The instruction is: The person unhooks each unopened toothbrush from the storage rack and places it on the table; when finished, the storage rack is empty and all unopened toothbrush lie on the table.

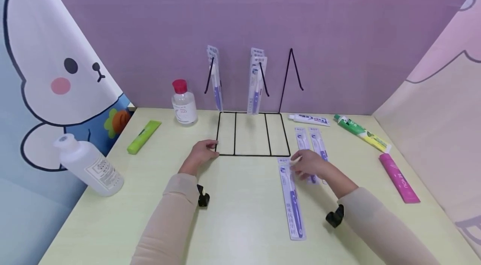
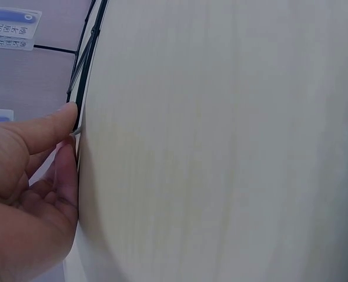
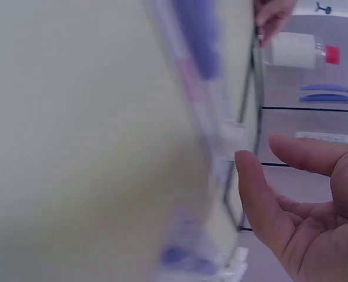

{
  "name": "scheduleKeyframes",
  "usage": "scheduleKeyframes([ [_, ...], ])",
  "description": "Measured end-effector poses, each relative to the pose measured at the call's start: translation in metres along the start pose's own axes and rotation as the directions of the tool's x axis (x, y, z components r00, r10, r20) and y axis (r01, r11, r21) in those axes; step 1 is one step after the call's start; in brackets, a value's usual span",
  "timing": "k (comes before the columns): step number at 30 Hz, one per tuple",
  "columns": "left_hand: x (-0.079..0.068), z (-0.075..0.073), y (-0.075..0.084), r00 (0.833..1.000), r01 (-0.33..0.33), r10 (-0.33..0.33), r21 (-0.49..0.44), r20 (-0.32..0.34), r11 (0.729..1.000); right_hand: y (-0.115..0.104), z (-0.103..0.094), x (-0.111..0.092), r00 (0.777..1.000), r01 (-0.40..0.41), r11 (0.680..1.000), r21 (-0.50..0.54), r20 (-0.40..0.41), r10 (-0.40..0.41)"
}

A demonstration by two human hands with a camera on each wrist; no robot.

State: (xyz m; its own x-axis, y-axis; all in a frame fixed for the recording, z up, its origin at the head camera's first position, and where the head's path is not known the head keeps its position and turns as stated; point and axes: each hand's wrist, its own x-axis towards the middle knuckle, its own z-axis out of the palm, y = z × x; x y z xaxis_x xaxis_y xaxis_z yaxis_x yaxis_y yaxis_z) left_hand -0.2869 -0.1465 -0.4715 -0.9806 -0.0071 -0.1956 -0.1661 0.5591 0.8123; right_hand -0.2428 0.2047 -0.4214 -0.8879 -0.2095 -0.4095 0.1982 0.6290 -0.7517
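Toward the desk's (image 1: pixel 240 210) back edge, black wire rack (image 1: pixel 235 133); working room between the sleeves (image 1: pixel 165 223) in front of it. Left hand (image 1: pixel 201 154) pinches the rack base near its front-left corner. Right hand (image 1: pixel 310 164): thumb and index parted, beside the far end of a toothbrush pack (image 1: pixel 292 206); contact unclear, wrist view blurred. Pack lies just off the rack's front-right corner.

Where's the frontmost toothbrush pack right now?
In the head view, the frontmost pack lies right of centre, just in front of the rack at its right corner, beside the right hand.
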Motion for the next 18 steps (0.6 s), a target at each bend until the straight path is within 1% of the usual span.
scheduleKeyframes([
  [5, 0.001, 0.000, -0.002, 1.000, -0.005, 0.005, -0.002, 0.001, 1.000, -0.031, -0.011, 0.014, 0.995, 0.094, 0.992, 0.080, -0.018, -0.093],
  [8, 0.000, 0.001, -0.001, 1.000, 0.001, -0.001, -0.014, -0.004, 1.000, -0.051, -0.016, 0.027, 0.986, 0.164, 0.979, 0.118, -0.062, -0.158],
  [10, -0.001, 0.001, 0.000, 1.000, 0.003, -0.003, -0.014, -0.003, 1.000, -0.063, -0.018, 0.036, 0.974, 0.211, 0.968, 0.137, -0.109, -0.197],
  [12, -0.002, 0.002, 0.000, 1.000, 0.003, -0.003, -0.015, -0.007, 1.000, -0.075, -0.020, 0.044, 0.956, 0.269, 0.951, 0.152, -0.163, -0.245],
  [13, -0.002, 0.002, 0.000, 1.000, 0.002, -0.002, -0.012, -0.009, 1.000, -0.081, -0.020, 0.048, 0.943, 0.302, 0.941, 0.155, -0.192, -0.271],
  [15, -0.002, 0.002, 0.000, 1.000, -0.005, 0.005, -0.009, -0.010, 1.000, -0.093, -0.020, 0.055, 0.912, 0.361, 0.921, 0.146, -0.264, -0.315],
  [16, -0.002, 0.002, 0.000, 1.000, -0.007, 0.007, -0.008, -0.012, 1.000, -0.098, -0.020, 0.059, 0.892, 0.388, 0.911, 0.138, -0.302, -0.335],
  [18, -0.002, 0.003, 0.000, 1.000, -0.001, 0.000, -0.005, -0.015, 1.000, -0.108, -0.021, 0.067, 0.854, 0.419, 0.903, 0.098, -0.381, -0.355],
])
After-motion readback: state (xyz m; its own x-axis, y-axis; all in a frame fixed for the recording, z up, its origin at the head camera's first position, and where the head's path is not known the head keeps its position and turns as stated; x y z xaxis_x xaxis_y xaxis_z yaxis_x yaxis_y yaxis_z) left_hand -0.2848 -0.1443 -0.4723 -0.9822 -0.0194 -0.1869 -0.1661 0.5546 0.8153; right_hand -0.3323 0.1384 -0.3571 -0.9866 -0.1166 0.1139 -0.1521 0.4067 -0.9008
